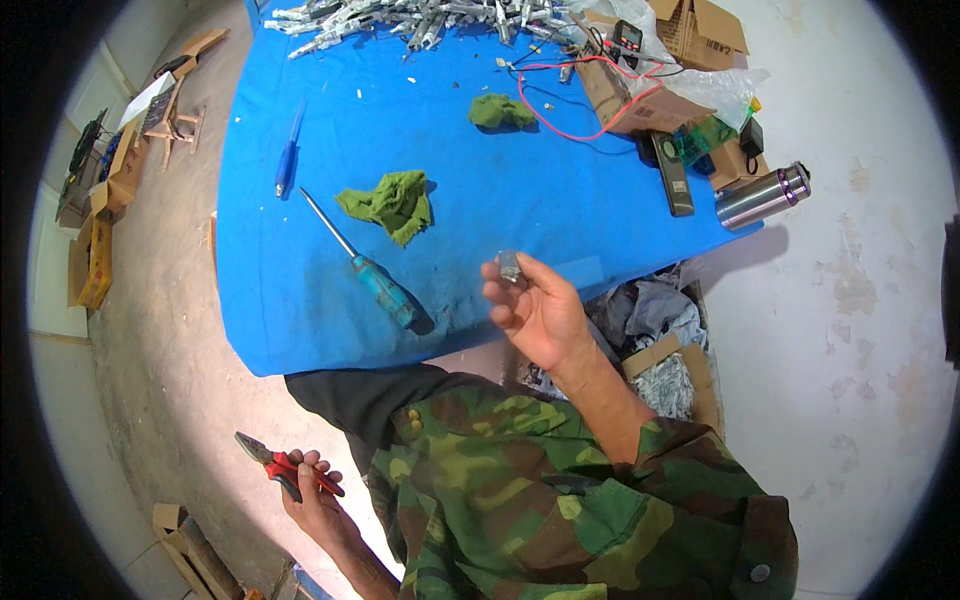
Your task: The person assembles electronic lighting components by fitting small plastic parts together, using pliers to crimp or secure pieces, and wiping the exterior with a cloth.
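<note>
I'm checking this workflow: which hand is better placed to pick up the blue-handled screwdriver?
Probably the left, after putting down its pliers. The right hand pinches a small metal piece above the blue table; the left hand grips red-handled pliers below the edge, on the side of the screwdriver.

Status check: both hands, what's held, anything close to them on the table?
Left hand down off the table, gripping red-handled pliers. Right hand raised at the blue table edge, pinching a small metal part. Blue-handled screwdriver and green rag nearest.
</note>
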`<move>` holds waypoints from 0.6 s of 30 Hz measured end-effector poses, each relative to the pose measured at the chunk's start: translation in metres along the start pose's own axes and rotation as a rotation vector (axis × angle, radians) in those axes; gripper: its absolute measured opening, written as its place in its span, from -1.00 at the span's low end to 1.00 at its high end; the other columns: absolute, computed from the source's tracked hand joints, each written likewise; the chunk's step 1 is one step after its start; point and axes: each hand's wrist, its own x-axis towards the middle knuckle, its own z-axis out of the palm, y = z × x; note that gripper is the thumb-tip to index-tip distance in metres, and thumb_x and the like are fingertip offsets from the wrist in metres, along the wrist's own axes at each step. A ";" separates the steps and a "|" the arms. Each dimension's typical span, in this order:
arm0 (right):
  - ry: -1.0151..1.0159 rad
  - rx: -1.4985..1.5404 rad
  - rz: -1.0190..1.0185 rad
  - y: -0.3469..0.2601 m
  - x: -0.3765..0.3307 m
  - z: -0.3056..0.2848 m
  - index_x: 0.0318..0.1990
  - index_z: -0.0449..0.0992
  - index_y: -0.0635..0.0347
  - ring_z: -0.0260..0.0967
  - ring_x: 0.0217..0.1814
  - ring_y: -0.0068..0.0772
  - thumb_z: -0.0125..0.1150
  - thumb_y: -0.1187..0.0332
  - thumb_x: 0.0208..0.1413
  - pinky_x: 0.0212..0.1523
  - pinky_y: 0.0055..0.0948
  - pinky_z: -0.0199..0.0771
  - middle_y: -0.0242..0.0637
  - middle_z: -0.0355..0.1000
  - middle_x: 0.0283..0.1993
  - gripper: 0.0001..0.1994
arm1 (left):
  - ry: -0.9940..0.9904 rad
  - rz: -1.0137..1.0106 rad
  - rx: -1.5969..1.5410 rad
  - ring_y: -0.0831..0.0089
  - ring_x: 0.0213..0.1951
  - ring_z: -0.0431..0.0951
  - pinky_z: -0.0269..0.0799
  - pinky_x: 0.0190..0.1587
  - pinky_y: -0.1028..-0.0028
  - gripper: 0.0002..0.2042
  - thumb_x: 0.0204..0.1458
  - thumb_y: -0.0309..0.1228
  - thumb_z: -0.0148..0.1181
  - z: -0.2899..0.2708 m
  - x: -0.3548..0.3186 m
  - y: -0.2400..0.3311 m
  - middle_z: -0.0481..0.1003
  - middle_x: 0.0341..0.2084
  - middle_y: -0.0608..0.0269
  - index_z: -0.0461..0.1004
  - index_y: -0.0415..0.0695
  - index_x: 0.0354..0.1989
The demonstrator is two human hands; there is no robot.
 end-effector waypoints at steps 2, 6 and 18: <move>0.005 0.011 0.000 0.000 -0.002 0.004 0.01 0.58 0.16 0.67 -0.09 -0.32 0.09 0.21 0.48 -0.26 -0.38 0.68 -0.16 0.66 0.01 -0.75 | -0.004 -0.008 -0.004 0.49 -0.21 0.59 0.52 -0.21 0.46 -0.68 0.36 -0.36 0.18 0.000 0.000 -0.001 0.61 -0.18 0.16 0.44 -0.27 0.18; 0.017 0.022 -0.003 -0.001 -0.005 0.010 -0.03 0.58 0.14 0.68 -0.11 -0.34 0.10 0.20 0.47 -0.28 -0.39 0.68 -0.17 0.66 -0.01 -0.76 | -0.001 -0.032 -0.007 0.47 -0.20 0.60 0.53 -0.20 0.44 -0.67 0.36 -0.36 0.17 0.003 -0.003 0.002 0.62 -0.17 0.13 0.43 -0.30 0.19; 0.097 0.056 0.015 0.003 -0.006 0.017 -0.07 0.57 0.13 0.67 -0.07 -0.36 0.15 0.20 0.46 -0.28 -0.45 0.67 -0.16 0.64 0.02 -0.80 | -0.045 -0.051 0.020 0.45 -0.17 0.59 0.52 -0.17 0.42 -0.66 0.37 -0.29 0.19 0.001 -0.003 -0.001 0.61 -0.17 0.15 0.43 -0.28 0.16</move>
